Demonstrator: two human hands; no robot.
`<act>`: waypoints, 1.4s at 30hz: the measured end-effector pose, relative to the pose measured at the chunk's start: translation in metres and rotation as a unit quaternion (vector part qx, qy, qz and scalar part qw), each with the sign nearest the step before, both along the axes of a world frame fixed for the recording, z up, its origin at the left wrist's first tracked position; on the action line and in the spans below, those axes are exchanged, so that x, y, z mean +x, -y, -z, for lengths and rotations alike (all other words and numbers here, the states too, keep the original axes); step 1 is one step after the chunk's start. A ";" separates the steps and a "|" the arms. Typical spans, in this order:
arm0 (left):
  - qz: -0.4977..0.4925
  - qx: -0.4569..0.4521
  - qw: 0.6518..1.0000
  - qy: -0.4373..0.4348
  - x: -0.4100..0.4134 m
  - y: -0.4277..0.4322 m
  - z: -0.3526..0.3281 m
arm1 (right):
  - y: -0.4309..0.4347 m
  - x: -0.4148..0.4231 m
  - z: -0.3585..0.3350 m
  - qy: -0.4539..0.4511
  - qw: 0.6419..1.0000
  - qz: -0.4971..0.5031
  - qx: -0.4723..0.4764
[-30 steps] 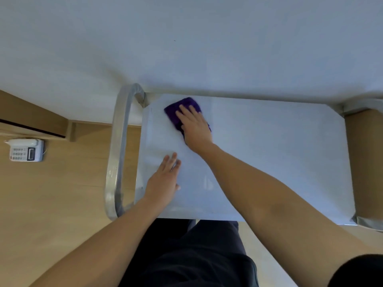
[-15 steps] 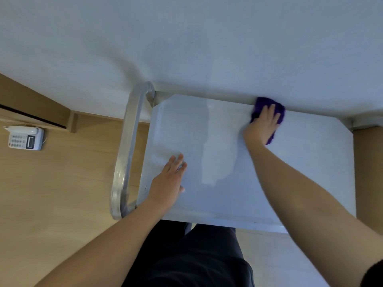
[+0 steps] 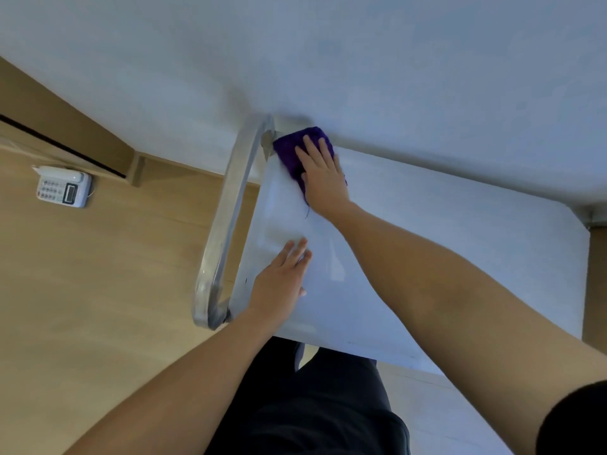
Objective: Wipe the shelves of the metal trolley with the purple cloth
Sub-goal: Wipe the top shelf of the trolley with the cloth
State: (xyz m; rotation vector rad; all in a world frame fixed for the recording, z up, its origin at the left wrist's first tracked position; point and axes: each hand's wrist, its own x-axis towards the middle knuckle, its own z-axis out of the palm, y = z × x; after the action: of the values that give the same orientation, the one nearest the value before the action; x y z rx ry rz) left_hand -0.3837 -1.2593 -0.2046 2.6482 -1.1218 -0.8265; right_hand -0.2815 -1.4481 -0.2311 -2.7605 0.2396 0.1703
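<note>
The metal trolley's top shelf [image 3: 460, 257] is a flat, shiny steel sheet seen from above, with a curved handle bar [image 3: 230, 208] on its left end. My right hand [image 3: 323, 177] presses flat on the purple cloth [image 3: 290, 149] at the shelf's far left corner, next to the handle. Most of the cloth lies under my palm and fingers. My left hand [image 3: 279, 284] rests flat on the shelf near its front left edge, fingers together and holding nothing. Lower shelves are hidden under the top one.
A white wall [image 3: 328, 60] runs right behind the trolley. A white desk phone [image 3: 62, 187] lies on the wooden floor [image 3: 98, 290] at the left, beside a wooden skirting. My dark trousers [image 3: 312, 405] are against the trolley's front edge.
My right hand swept the cloth from the far left corner to the far right along the back edge, then back to the far left corner. My left hand stayed on the shelf.
</note>
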 end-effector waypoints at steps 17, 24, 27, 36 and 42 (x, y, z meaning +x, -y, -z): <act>-0.169 0.055 0.984 0.030 -0.078 -0.016 -0.011 | -0.050 -0.113 -0.008 -0.032 0.971 -0.234 0.033; -0.261 0.081 0.962 0.026 -0.136 -0.021 -0.021 | -0.052 -0.155 -0.012 -0.028 0.947 -0.319 0.024; -0.289 0.082 0.953 0.026 -0.158 -0.010 -0.025 | -0.046 -0.185 -0.008 -0.020 0.927 -0.373 0.029; -0.334 0.093 0.938 -0.002 -0.191 0.027 -0.024 | 0.058 -0.153 -0.013 -0.028 0.967 -0.250 -0.049; -0.351 0.103 0.930 -0.023 -0.194 0.034 -0.025 | 0.048 -0.158 -0.018 -0.041 0.992 -0.108 -0.052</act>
State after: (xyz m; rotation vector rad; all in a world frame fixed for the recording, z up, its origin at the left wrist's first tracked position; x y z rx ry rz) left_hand -0.5781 -1.2932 -0.1792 2.8464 -0.0224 -0.8623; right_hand -0.4392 -1.4964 -0.2135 -2.8832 -0.0328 0.3355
